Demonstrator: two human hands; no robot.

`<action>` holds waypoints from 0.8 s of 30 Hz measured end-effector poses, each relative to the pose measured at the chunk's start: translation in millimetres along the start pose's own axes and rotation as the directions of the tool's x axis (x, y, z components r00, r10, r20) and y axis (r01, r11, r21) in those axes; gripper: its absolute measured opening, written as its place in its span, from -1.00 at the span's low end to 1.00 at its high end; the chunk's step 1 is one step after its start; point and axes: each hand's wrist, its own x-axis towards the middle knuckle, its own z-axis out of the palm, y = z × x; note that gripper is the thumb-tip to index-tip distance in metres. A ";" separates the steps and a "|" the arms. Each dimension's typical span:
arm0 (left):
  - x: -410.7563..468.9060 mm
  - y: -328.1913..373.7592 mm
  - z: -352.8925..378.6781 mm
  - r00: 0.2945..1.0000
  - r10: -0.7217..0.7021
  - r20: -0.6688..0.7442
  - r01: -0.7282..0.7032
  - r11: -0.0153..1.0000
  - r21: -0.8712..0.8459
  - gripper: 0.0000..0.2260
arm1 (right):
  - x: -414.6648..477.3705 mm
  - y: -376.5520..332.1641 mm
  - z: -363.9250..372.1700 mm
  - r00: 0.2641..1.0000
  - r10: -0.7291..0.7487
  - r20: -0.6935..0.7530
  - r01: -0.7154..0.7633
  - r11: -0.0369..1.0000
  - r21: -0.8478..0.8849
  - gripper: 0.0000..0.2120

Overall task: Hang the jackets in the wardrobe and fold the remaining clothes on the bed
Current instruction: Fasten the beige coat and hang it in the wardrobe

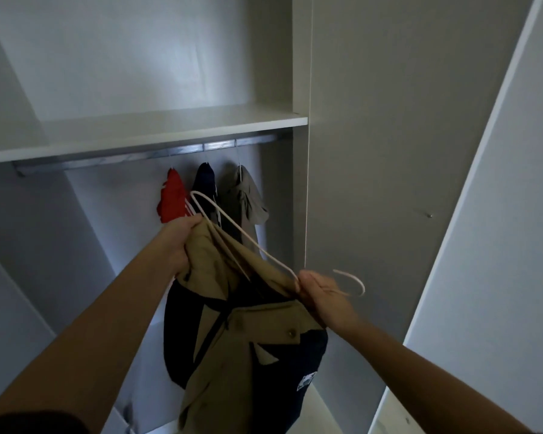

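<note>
Left forearm (91,324) comes in low, nearest the lens. Left hand (182,242) is curled round the tan-and-navy jacket (232,339) at one shoulder, w/ one end of the white hanger (276,261) bunched in the same grip. Right hand (318,292) pinches the hanger's neck just below the hook, fingers closed on the wire. Hands are prob. held apart to stretch the hanger inside the shoulders & seat the garment. It droops btwn & below both hands, not yet on the rail (145,155). Under the shelf (170,130) hang a red jacket (171,198), navy jacket (206,183) & grey-khaki jacket (245,195). Wardrobe door (483,214) stands open at right.
</note>
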 end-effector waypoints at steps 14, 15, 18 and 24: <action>8.4 46.5 -48.9 0.966 -0.040 0.254 -0.051 0.938 0.344 -0.82 | 5.9 -10.4 -5.8 0.986 0.027 0.164 0.025 0.950 -0.310 -0.58; 11.1 43.4 -47.7 0.974 0.030 0.225 -0.118 0.914 0.387 -0.84 | 7.1 -10.6 -5.6 0.984 0.045 0.172 0.002 0.965 -0.262 -0.57; 20.6 34.9 -47.0 0.930 0.332 0.157 -0.366 0.800 0.475 -0.65 | 6.5 -11.3 -2.6 0.970 0.053 0.237 -0.026 0.993 -0.115 -0.61; 27.9 33.6 -53.5 0.723 0.640 0.260 -0.642 0.481 0.598 -0.66 | -5.2 -17.9 5.8 0.975 0.077 0.209 -0.031 0.976 -0.214 -0.70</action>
